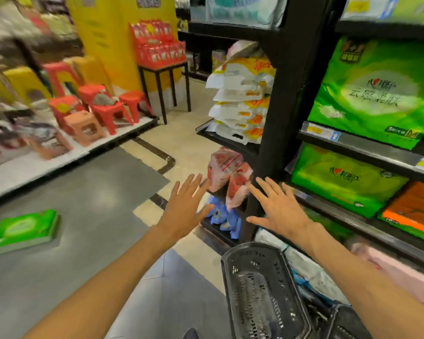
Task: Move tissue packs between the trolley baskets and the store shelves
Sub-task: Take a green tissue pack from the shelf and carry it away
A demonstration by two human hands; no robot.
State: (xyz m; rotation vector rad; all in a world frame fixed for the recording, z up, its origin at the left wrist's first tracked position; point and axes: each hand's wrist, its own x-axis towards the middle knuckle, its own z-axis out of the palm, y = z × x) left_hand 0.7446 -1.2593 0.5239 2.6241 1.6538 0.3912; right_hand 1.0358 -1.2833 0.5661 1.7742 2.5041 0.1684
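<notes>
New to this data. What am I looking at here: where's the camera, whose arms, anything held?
One picture, from a wide-angle camera worn on a person's head, looking forward and down. There is no robot: the two bare arms are the wearer's. The left hand and right hand are both stretched out, fingers spread, holding nothing. Below them is a dark trolley basket, apparently empty. On the right are store shelves with green tissue packs. One green tissue pack lies on the grey floor at left.

A single wide-angle head camera is looking forward and down, close over both outstretched arms, facing the store shelves point(367, 152) and aisle floor point(83, 216).
</notes>
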